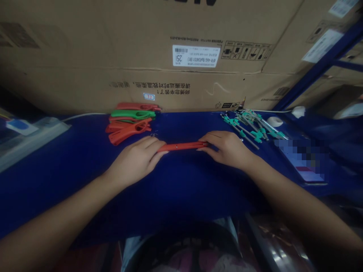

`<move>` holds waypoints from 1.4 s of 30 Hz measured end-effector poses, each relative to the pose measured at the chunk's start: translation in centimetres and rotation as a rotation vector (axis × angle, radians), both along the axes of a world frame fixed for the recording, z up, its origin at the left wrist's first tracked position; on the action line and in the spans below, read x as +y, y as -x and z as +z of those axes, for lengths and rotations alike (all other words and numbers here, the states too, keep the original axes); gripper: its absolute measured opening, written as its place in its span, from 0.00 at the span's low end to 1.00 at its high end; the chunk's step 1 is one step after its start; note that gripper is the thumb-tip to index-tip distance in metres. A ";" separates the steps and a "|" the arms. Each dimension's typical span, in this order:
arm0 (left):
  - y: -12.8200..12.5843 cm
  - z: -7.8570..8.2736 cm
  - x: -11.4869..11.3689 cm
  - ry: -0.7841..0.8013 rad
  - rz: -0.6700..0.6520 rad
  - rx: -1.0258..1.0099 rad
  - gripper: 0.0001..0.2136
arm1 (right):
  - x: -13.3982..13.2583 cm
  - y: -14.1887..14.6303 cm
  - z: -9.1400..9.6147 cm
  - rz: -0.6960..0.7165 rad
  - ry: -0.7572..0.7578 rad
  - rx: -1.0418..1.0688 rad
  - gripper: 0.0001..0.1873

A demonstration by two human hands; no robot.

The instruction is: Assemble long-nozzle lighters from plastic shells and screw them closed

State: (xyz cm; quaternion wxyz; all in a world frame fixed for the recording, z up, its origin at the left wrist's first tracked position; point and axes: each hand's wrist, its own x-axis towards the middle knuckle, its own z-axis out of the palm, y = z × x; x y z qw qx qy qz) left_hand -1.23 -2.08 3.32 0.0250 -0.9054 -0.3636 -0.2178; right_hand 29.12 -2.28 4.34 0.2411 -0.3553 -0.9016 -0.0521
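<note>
Left hand (138, 155) on slim plastic casing (183, 146)

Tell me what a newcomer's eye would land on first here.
Probably the slim red piece at the centre, held at its ends by the left hand and right hand. Next, the pile of red and green parts beyond the left hand, and the rods with teal fittings beyond the right. A large cardboard box fills the background.

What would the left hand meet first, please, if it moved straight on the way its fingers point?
Past the red piece in its grip, the left hand would probably meet the right hand at the other end.
</note>
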 end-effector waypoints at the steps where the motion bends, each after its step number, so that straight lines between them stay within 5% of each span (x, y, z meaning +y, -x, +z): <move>1: 0.0 0.0 0.0 0.009 -0.002 -0.002 0.14 | 0.0 0.0 0.0 -0.007 0.004 -0.013 0.09; 12: -0.5 -1.1 0.3 0.241 -0.020 -0.100 0.13 | 0.1 0.8 -0.6 -0.083 0.189 -0.211 0.06; 21: -0.8 -1.1 0.4 0.369 -0.011 -0.174 0.12 | -0.1 0.7 -0.3 0.070 0.354 -0.079 0.15; 28: -0.7 -1.4 0.4 0.382 -0.002 -0.158 0.12 | 0.0 1.2 -1.0 0.173 0.312 0.000 0.02; 42: -0.8 -1.8 0.5 0.343 0.006 -0.129 0.12 | -0.2 1.5 -0.9 0.183 0.137 -0.002 0.09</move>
